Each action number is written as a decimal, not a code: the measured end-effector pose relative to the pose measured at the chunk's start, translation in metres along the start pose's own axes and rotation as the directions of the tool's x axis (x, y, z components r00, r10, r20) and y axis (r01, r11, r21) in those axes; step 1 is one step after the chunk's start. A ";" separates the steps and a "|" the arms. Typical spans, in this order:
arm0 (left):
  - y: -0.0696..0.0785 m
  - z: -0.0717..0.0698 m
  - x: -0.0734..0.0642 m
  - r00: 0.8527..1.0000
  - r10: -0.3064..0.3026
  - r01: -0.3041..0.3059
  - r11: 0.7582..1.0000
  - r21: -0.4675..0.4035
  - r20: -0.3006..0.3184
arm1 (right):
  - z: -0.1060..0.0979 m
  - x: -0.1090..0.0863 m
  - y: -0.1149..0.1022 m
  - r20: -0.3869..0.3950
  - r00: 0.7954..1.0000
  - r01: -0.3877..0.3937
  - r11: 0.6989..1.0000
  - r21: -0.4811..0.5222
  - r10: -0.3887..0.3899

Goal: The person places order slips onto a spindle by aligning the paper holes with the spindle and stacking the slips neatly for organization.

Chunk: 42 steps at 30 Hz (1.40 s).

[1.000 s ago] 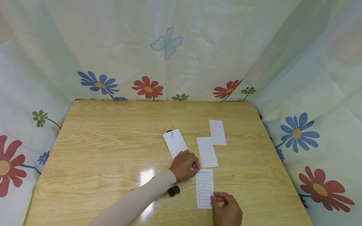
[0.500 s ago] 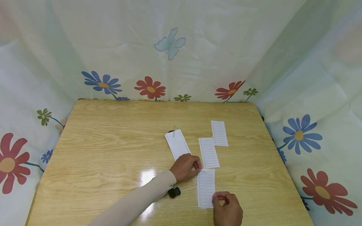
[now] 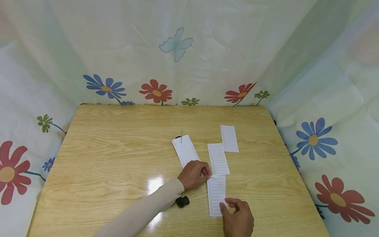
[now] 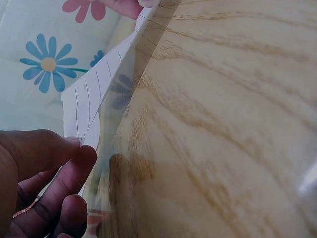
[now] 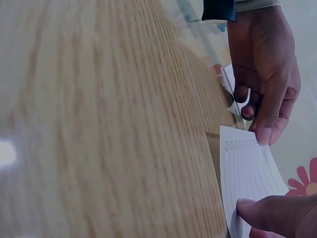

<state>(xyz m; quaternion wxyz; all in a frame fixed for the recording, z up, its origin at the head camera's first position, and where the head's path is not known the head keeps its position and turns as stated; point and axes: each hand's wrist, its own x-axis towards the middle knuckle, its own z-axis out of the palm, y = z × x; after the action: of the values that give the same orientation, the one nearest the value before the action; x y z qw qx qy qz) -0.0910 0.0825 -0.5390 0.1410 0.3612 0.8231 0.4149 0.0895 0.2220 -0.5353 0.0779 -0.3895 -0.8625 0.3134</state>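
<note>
Nearest: my right hand [image 3: 239, 220], thumb on the face of a lined checklist slip [image 3: 217, 199] and a finger behind it, pinching the right edge toward its near end. The slip lies between my two hands, printed with a column of small boxes; in the wrist views it slants up off the wood. At its far left corner my left hand [image 3: 193, 174] has thumb and index finger closed on the paper, below a beige sleeve [image 3: 145, 209]. A small black piece [image 3: 182, 201] sits beside the cuff. Just beyond the held slip, a second slip [image 3: 218, 159] lies flat. Left of that, a stack of slips [image 3: 186, 150] is partly covered by my left hand; a thin metal rod [image 3: 181, 136] rises at its far end; cannot tell how it is fixed. Farther, a third slip [image 3: 229, 138], corner near the second. All on a wood-grain table [image 3: 118, 148]; behind, a flowered curtain [image 3: 118, 46].
</note>
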 end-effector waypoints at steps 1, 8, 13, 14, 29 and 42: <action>0.000 0.000 0.000 1.000 0.001 -0.001 1.000 0.001 -0.001 | 0.000 0.000 0.000 0.004 1.000 0.002 1.000 -0.002 -0.002; 0.001 -0.001 -0.001 1.000 -0.010 0.010 1.000 -0.012 -0.001 | 0.002 0.000 0.001 -0.012 1.000 0.018 1.000 -0.007 -0.018; 0.000 -0.001 -0.001 1.000 -0.015 0.015 0.999 -0.044 0.001 | 0.005 -0.001 0.003 -0.041 0.998 0.041 0.998 0.045 -0.039; 0.000 -0.001 -0.001 1.000 -0.015 0.015 0.999 -0.049 0.001 | 0.005 -0.001 0.003 -0.044 0.998 0.046 0.997 0.067 -0.043; 0.000 -0.006 -0.004 0.998 -0.042 0.035 0.988 -0.150 -0.046 | 0.014 -0.002 0.006 -0.112 0.989 0.122 0.964 0.235 -0.097; 0.001 -0.016 -0.003 0.994 -0.052 0.035 0.985 -0.168 -0.092 | 0.017 -0.003 -0.002 -0.122 0.984 0.164 0.923 0.348 -0.129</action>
<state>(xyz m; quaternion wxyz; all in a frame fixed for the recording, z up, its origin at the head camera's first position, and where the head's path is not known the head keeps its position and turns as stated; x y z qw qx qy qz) -0.0968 0.0711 -0.5289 0.1399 0.3097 0.7991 0.4959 0.0840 0.2106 -0.5466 0.2119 -0.3182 -0.8132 0.4388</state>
